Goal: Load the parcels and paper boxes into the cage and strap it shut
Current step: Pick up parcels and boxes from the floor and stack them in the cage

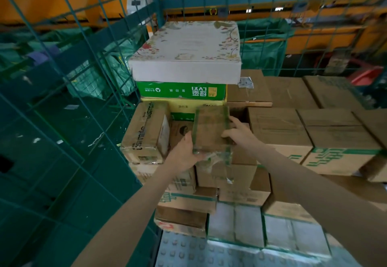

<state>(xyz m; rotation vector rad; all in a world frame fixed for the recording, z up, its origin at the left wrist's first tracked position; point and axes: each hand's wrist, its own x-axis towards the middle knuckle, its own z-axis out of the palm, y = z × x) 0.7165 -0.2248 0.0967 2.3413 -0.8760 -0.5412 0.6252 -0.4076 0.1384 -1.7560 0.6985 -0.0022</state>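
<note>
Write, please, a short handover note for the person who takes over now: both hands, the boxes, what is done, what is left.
Left hand: grips the small green-taped box at its near left edge.
Right hand: fingers curled over the same box's right side.
The box is held above the stack, not yet set down.
Done: many cartons and paper boxes are stacked inside the cage.
Left: place this box, then strap the cage shut; no strap is in view.

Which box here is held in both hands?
The small brown box edged with green tape, gripped between the left hand and the right hand; the other boxes lie stacked, unheld.
</note>
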